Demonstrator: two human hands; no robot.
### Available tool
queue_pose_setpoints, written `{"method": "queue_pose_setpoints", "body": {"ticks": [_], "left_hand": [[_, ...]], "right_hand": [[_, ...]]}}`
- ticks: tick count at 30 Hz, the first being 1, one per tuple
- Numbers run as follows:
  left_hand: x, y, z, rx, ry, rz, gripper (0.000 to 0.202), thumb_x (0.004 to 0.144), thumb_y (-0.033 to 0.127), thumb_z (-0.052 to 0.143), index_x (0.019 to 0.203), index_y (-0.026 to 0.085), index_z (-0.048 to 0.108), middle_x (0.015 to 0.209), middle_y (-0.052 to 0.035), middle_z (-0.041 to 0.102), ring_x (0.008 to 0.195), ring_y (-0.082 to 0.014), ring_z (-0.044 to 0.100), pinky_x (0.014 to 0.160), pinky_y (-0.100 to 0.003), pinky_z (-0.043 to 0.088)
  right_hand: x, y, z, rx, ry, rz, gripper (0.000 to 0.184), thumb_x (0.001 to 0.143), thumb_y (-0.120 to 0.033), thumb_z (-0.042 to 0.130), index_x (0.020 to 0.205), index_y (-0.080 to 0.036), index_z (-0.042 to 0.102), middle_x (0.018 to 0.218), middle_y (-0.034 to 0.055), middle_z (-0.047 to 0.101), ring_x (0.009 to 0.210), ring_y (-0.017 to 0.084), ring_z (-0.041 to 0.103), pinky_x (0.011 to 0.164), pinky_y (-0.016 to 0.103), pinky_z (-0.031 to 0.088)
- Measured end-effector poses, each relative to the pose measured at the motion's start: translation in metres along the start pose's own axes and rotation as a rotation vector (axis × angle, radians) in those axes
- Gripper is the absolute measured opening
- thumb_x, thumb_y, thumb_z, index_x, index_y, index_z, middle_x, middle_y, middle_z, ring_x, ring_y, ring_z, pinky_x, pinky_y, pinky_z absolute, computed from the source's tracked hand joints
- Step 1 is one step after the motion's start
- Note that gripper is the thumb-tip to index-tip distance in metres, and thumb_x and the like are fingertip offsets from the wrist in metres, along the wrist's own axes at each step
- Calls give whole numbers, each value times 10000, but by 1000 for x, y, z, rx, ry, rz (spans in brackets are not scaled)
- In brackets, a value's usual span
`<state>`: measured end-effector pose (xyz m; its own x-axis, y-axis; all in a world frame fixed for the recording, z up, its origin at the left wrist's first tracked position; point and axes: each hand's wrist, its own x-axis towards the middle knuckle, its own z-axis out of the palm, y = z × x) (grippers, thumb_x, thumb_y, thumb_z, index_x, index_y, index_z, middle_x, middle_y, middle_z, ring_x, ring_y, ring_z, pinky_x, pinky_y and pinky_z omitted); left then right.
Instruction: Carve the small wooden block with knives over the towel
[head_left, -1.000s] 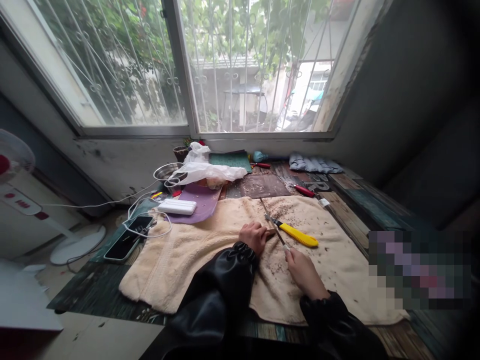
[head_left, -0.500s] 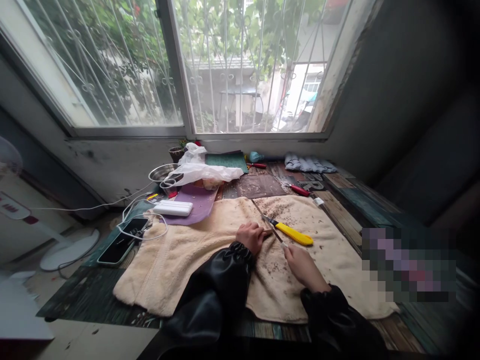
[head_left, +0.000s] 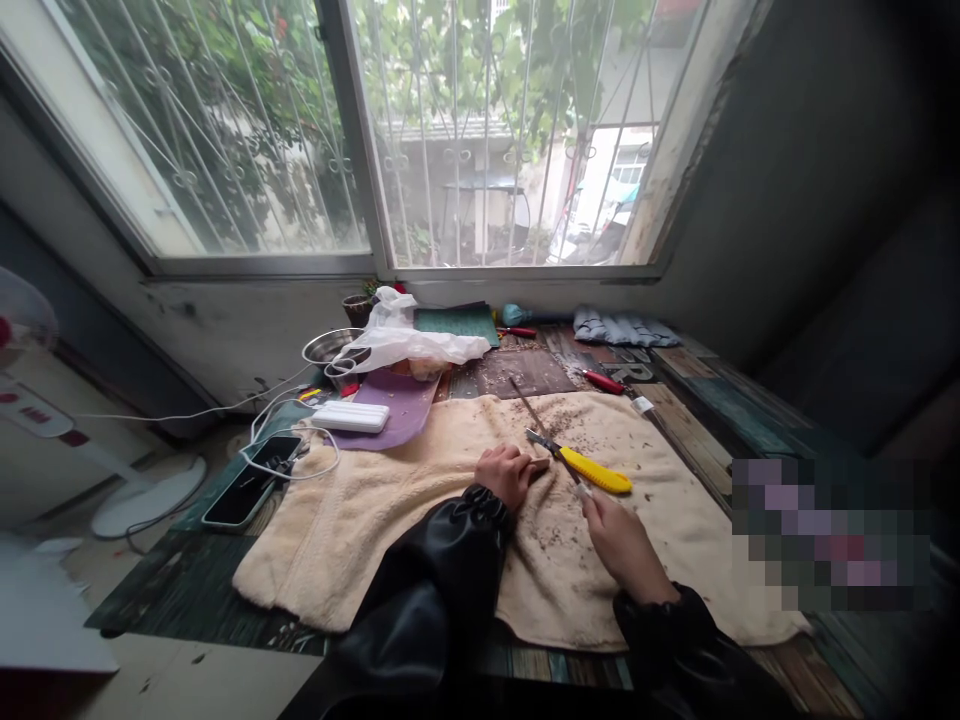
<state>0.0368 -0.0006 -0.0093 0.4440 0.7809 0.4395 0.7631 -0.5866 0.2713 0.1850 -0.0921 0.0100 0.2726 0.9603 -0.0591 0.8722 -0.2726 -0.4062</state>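
Note:
My left hand point(head_left: 502, 474) is closed around a small brown piece of wood point(head_left: 539, 465), pressing it down on the beige towel point(head_left: 315, 535). Only the wood's tip sticks out past the fingers. My right hand point(head_left: 624, 540) grips the pale handle end of a long thin file point(head_left: 528, 404), which points away and to the left, close by the wood's tip. Whether file and wood touch I cannot tell. A yellow utility knife point(head_left: 598, 471) lies by the file, which crosses it near its blade end. Brown shavings are scattered on the towel.
At the left are a black-screened phone point(head_left: 251, 482), a white power bank point(head_left: 351, 416) with cables and a purple sheet point(head_left: 394, 405). Behind lie a white plastic bag point(head_left: 435, 346), a metal bowl point(head_left: 334, 346), a green mat point(head_left: 457, 324) and a red-handled tool point(head_left: 602, 381).
My right hand has drawn the file back toward me and slightly right. My left hand keeps its hold on the wood. The whole view has shifted a little.

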Motion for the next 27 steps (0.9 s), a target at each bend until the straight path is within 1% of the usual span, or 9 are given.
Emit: {"method": "queue_pose_setpoints", "body": {"ticks": [5,10,17,23,27], "left_hand": [[0,0,1,0,5,-15,222,772,367,412,743,238,590,752,-8,542,748,-135,455,656,-265,299],[0,0,2,-4,13,-12,232,776,365,407,732,232,592,742,-12,539,750,-134,455,662,-264,299],[0,-1,4,-3,20,-14,244,776,374,403,729,228,594,737,-15,535,725,-129,452,646,-259,298],[-2,2,1,0,19,22,240,775,368,411,709,225,592,725,-13,533,738,-132,451,635,-259,297],[-1,1,1,10,16,6,240,778,369,405,716,226,587,737,-13,538,737,-137,450,636,-268,294]], "right_hand": [[6,-5,9,-32,-1,9,318,811,-320,254,782,-183,539,733,62,599,645,128,507,539,204,261],[7,-6,17,-31,-29,26,333,814,-311,235,780,-177,538,728,67,600,651,131,509,551,207,266],[6,-8,20,-45,-47,49,333,805,-304,241,816,-183,552,726,64,600,649,139,513,556,217,273],[15,-17,20,-69,-37,39,360,812,-318,218,833,-177,548,771,77,603,666,141,522,546,220,267],[10,-11,23,-71,-51,50,351,811,-311,215,822,-175,539,752,72,601,662,140,524,538,218,267]]}}
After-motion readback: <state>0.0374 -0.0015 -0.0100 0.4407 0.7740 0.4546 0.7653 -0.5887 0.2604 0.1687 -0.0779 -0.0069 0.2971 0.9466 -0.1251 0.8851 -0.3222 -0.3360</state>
